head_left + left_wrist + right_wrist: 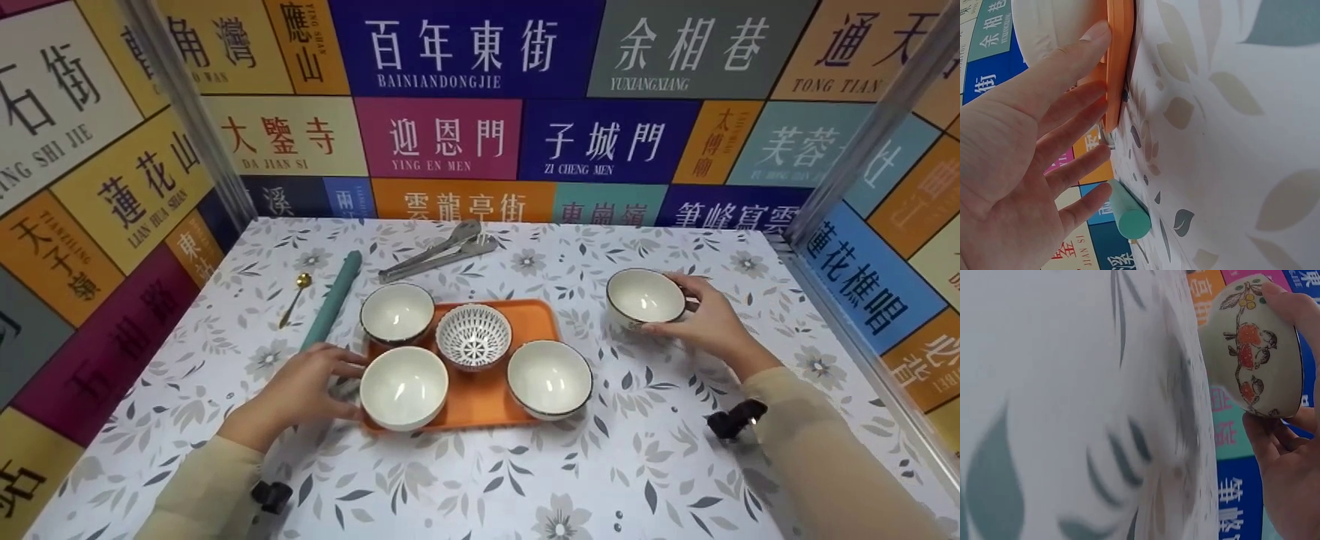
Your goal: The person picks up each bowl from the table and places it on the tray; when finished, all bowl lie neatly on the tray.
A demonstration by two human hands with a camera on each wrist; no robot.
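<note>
My right hand grips the rim and side of a cream bowl to the right of the orange tray. Painted birds on a branch decorate its outside in the right wrist view; whether its foot touches the table I cannot tell. At the tray's left edge, my left hand has its fingers extended beside a plain cream bowl. The left wrist view puts the thumb close to this bowl and the tray rim. Also on the tray are a dark-rimmed bowl, another bowl and a black-patterned bowl.
A green cylinder lies left of the tray, with a small gold spoon beyond it. Metal tongs lie behind the tray. Sign-printed walls enclose the back and sides of the flower-patterned table.
</note>
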